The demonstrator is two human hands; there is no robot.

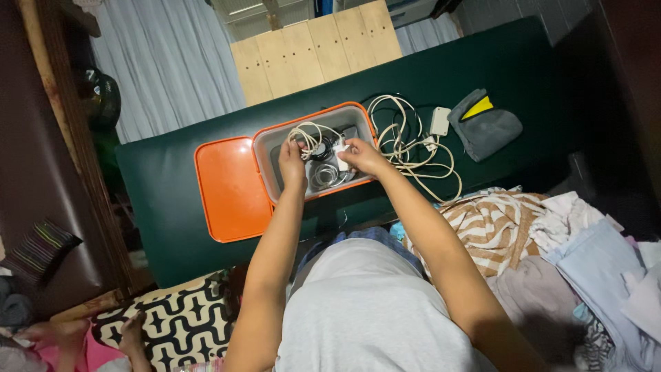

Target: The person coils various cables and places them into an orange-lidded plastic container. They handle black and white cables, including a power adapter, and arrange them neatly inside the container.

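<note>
Left hand (292,160) pinching cream cable coil (308,138), right hand (363,156) closed on white adapter (341,153) inside orange-rimmed box (265,162); risk: snagging on loose cords (413,148) alongside.

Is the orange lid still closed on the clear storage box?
No, the orange lid lies flat on the green surface beside the open box, while both hands reach inside among coiled cables.

white cable (308,138) | coiled, inside clear orange-rimmed box (265,148) | white charger (341,160) | beside coil
</note>
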